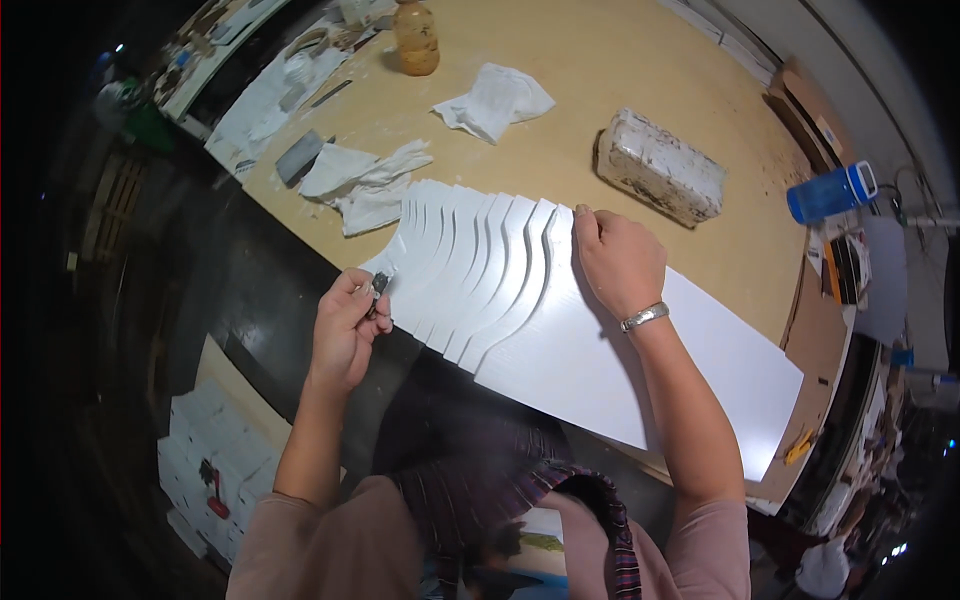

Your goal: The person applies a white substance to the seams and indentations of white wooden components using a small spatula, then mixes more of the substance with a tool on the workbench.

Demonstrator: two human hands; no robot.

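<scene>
A long white panel [620, 350] lies across the near side of the table, its left part built of several wavy, stepped ridges. My right hand [622, 262] is closed over the panel's far edge, just right of the ridges, thumb against the rim. At the panel's left end, my left hand [348, 325] pinches a small dark grey piece [380, 283] between thumb and fingers. The piece is close to the lowest ridges; whether it touches them I cannot tell. Crumpled white cloth [375, 185] lies just beyond that end, beside a grey block [300, 158].
On the tan table [560, 50] are a paint-smeared white brick-like block [660, 165], another white cloth [495, 100] and an amber bottle [415, 40]. A blue bottle [825, 195] is at the right edge, a yellow cutter [800, 447] near the right corner. White boards [215, 450] stand low left.
</scene>
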